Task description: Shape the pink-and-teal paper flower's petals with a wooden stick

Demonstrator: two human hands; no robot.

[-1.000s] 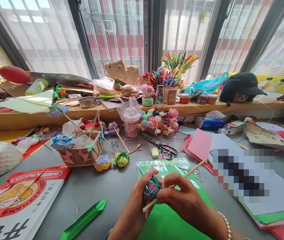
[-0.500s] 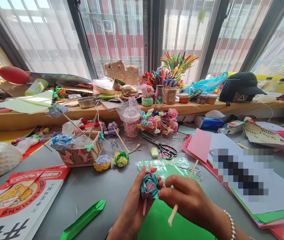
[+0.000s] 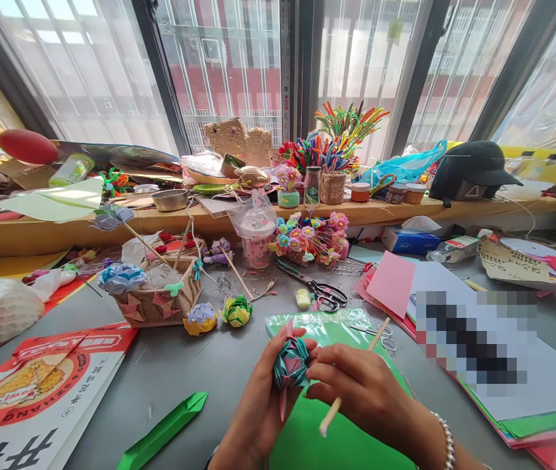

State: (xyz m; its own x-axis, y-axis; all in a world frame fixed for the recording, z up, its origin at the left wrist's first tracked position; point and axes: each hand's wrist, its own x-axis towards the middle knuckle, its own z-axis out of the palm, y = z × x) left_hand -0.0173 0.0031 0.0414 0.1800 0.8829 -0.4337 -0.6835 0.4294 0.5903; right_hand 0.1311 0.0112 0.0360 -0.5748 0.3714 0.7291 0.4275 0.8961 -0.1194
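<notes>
My left hand (image 3: 265, 385) is closed round a folded paper flower (image 3: 291, 362) with teal and pink petals; pink points stick out above and below it. With its fingertips at the flower's right side, my right hand (image 3: 356, 385) also grips a thin wooden stick (image 3: 330, 418), which runs slantwise behind the fingers. Whether the right fingertips pinch a petal is hidden. Under both hands lies green paper (image 3: 336, 434), partly in a clear sleeve. A folded green paper strip (image 3: 163, 431) rests on the table to the left.
Beyond my hands are black scissors (image 3: 314, 287), small scissors (image 3: 386, 339) and two paper flowers (image 3: 236, 311). A decorated cardboard box (image 3: 155, 300) stands left, near a printed paper bag (image 3: 42, 385). Stacked coloured paper (image 3: 547, 365) lies right. A lidded cup (image 3: 258, 241) stands behind.
My right hand has shifted slightly left, closer against the flower, and the stick's lower end has moved left with it. My left hand still holds the flower.
</notes>
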